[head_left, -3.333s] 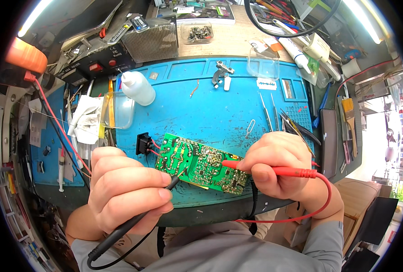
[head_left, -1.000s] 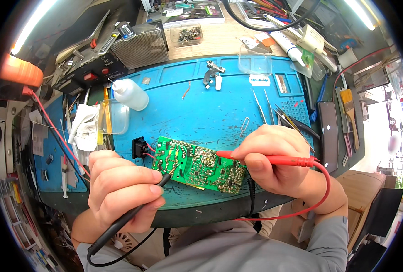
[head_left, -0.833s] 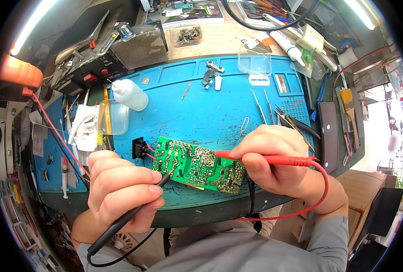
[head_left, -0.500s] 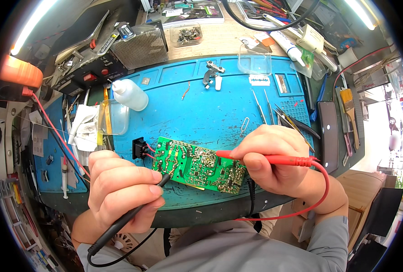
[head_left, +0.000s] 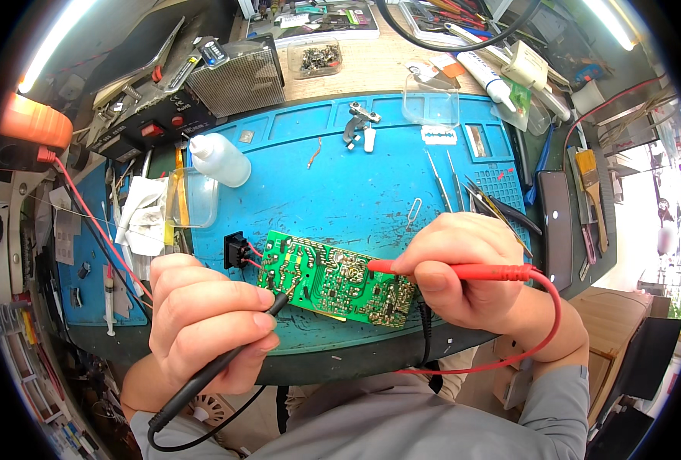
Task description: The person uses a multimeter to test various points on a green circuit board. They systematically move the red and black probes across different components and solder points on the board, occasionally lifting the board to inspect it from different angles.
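A green circuit board (head_left: 333, 280) lies solder side up near the front edge of the blue work mat (head_left: 302, 199). Short red wires join its left end to a black power socket (head_left: 236, 250). My left hand (head_left: 210, 322) is closed round a black test probe (head_left: 202, 383), whose tip meets the board's left part. Between the fingers of my right hand (head_left: 463, 268) is a red test probe (head_left: 486, 272); its tip is at the board's upper right area, and whether it touches I cannot tell. A black cable (head_left: 426, 333) runs down from the board's right end.
Behind the board stand a white squeeze bottle (head_left: 221, 161) and a small clamp-like tool (head_left: 361, 126). Tweezers (head_left: 497, 211) and a paper clip (head_left: 414, 211) lie beyond my right hand. An orange multimeter (head_left: 34, 123) is at far left, near a black boxed device (head_left: 156, 123).
The red probe's tip has shifted very slightly to the right and down over the board, with my right hand. My left hand and the black probe stay put.
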`<state>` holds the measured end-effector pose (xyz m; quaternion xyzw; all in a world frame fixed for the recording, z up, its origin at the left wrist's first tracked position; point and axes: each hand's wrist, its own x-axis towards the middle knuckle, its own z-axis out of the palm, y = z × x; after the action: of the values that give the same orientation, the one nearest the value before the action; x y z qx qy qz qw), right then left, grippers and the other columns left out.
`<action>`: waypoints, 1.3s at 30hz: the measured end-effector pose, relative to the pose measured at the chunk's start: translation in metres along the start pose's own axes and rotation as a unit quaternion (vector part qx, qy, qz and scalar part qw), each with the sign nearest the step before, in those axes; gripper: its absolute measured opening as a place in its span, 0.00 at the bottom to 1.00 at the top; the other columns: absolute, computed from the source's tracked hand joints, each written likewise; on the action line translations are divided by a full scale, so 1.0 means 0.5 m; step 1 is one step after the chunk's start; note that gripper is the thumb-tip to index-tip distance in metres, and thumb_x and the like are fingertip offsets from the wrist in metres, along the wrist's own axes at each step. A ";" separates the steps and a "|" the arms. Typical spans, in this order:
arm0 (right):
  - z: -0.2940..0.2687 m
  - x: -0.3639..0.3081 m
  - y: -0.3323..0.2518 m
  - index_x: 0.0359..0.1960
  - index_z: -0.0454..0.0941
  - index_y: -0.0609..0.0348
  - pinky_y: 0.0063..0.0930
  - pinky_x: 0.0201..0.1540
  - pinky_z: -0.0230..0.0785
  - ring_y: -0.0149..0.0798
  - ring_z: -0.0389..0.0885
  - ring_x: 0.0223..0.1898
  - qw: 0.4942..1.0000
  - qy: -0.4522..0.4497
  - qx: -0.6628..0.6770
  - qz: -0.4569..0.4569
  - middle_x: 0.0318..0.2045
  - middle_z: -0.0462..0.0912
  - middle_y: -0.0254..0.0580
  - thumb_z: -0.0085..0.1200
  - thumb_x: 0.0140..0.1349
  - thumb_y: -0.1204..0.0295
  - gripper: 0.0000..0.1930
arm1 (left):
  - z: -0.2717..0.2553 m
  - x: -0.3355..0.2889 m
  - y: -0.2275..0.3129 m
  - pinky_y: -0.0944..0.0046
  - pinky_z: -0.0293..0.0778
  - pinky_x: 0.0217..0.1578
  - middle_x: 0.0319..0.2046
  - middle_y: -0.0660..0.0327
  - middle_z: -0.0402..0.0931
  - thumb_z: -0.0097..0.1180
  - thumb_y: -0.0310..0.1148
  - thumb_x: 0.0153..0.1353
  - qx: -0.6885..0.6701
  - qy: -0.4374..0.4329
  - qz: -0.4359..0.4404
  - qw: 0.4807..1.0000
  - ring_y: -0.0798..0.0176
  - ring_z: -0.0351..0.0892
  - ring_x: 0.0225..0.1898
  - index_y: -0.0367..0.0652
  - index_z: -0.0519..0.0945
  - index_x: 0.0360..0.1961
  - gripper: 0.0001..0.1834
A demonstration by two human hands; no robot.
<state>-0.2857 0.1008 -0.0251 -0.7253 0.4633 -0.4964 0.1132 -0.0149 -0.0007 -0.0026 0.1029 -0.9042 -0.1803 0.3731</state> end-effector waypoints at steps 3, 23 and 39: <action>0.003 0.002 0.000 0.34 0.83 0.58 0.27 0.21 0.69 0.36 0.80 0.20 1.000 0.005 0.010 0.004 0.24 0.84 0.36 0.67 0.62 0.76 0.04 | -0.004 -0.001 0.004 0.61 0.67 0.35 0.37 0.62 0.85 0.69 0.35 0.61 0.003 0.000 -0.002 1.000 0.63 0.76 0.30 0.46 0.81 0.41 0.11; -0.009 -0.001 -0.007 0.31 0.81 0.58 0.27 0.20 0.67 0.34 0.77 0.18 0.999 0.041 -0.024 0.019 0.21 0.82 0.36 0.55 0.72 0.70 0.10 | -0.003 -0.001 0.001 0.60 0.66 0.34 0.36 0.61 0.84 0.68 0.34 0.61 0.001 0.002 0.001 1.000 0.61 0.76 0.29 0.46 0.81 0.40 0.10; 0.005 0.003 0.006 0.27 0.78 0.56 0.26 0.15 0.61 0.33 0.73 0.14 0.997 0.076 -0.026 -0.023 0.17 0.76 0.33 0.66 0.61 0.78 0.08 | -0.009 -0.001 0.003 0.59 0.67 0.35 0.37 0.61 0.83 0.67 0.35 0.64 0.009 -0.019 0.000 1.000 0.60 0.77 0.31 0.46 0.79 0.41 0.10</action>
<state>-0.2854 0.0975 -0.0273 -0.6986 0.4667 -0.5403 0.0476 -0.0114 -0.0004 0.0003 0.1032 -0.9129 -0.1740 0.3545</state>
